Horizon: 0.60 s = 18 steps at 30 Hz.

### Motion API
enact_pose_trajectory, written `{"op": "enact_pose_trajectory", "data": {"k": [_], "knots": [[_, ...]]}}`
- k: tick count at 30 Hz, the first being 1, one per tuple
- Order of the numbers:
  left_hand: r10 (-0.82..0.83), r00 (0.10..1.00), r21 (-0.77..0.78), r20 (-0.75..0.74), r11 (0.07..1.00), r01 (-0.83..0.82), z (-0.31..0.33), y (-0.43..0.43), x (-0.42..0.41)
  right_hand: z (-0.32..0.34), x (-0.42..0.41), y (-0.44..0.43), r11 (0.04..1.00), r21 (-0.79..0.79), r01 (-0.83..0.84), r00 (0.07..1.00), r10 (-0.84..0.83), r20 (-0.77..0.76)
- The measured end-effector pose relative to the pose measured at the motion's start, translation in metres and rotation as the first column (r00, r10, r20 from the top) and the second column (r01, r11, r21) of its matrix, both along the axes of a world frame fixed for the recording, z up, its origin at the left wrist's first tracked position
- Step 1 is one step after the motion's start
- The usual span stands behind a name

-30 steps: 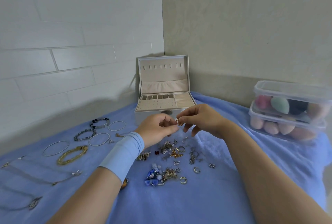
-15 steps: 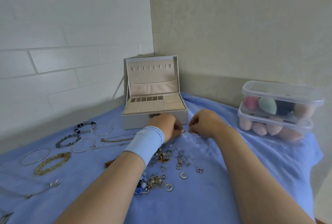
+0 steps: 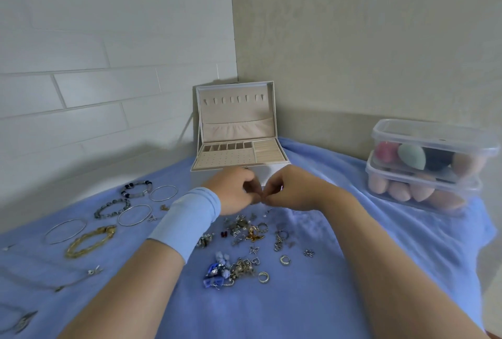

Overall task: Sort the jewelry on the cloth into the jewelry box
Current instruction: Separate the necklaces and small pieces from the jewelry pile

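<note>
The loose jewelry (image 3: 245, 232) lies heaped on the cloth (image 3: 326, 300) near our wrists, with the open jewelry box (image 3: 239, 155) behind. Our left hand (image 3: 233, 192) and right hand (image 3: 292, 189) meet, fingers curled and tips touching; whether they pinch a piece we cannot tell. We should keep any pinch firm and lift straight forward: bangles (image 3: 163, 193) to the left and tubs (image 3: 423, 165) to the right are well apart.
</note>
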<state>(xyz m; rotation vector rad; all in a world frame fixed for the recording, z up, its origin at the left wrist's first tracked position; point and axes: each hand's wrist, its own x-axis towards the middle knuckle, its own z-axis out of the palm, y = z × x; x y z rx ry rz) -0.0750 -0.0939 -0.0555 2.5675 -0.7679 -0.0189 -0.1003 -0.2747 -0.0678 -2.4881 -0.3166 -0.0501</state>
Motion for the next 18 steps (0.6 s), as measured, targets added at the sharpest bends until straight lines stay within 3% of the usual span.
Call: {"op": "enact_pose_trajectory", "data": {"k": [3, 7, 10, 14, 18], "knots": [[-0.023, 0.992, -0.009, -0.121, 1.0, 0.022, -0.006, 0.016, -0.014, 0.002, -0.006, 0.007, 0.996, -0.014, -0.093, 0.985, 0.09, -0.144], [-0.02, 0.977, 0.002, -0.213, 1.0, 0.021, -0.009, 0.023, -0.025, 0.003, -0.009, 0.013, 0.991, -0.071, -0.117, 0.973, 0.1, -0.209], [-0.017, 0.977, -0.059, -0.211, 0.998, 0.004, -0.007, 0.024, -0.024, 0.0, -0.008, 0.016, 0.986, -0.112, -0.119, 0.976, 0.096, -0.195], [-0.011, 0.988, -0.135, -0.153, 0.991, -0.01, -0.013, 0.02, -0.02, 0.003, -0.01, 0.011, 0.993, -0.038, -0.114, 0.98, 0.106, -0.171], [0.033, 0.992, -0.296, -0.123, 0.953, -0.069, -0.018, 0.007, -0.013, 0.007, -0.009, -0.002, 0.997, 0.075, 0.0, 0.993, 0.009, -0.114]]}}
